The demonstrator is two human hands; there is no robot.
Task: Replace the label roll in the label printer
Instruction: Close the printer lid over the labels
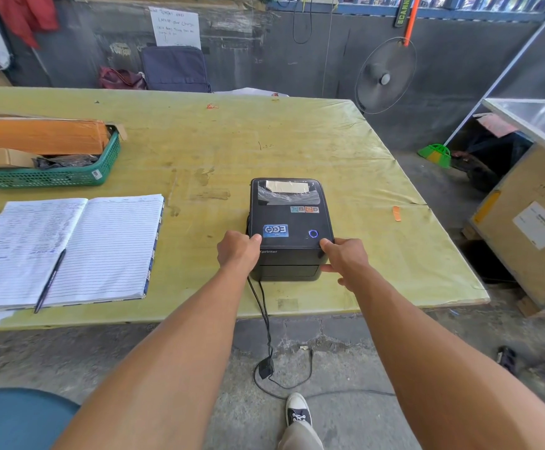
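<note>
Near the counter (345, 164) front edge, the label printer (290, 228) sits closed, with the left hand (237, 251) and right hand (345, 261) each gripping one side. Uneven side pressure could slide it off, straining its cable (264, 310).

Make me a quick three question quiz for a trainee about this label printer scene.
1. True or false: the label printer lid is already open.
2. Where are the hands? A) both on the notebook B) left hand and right hand on either side of the printer's front C) in the green basket
3. What lies on the notebook?

Key: 1 false, it is closed. 2 B. 3 a pen.
</note>
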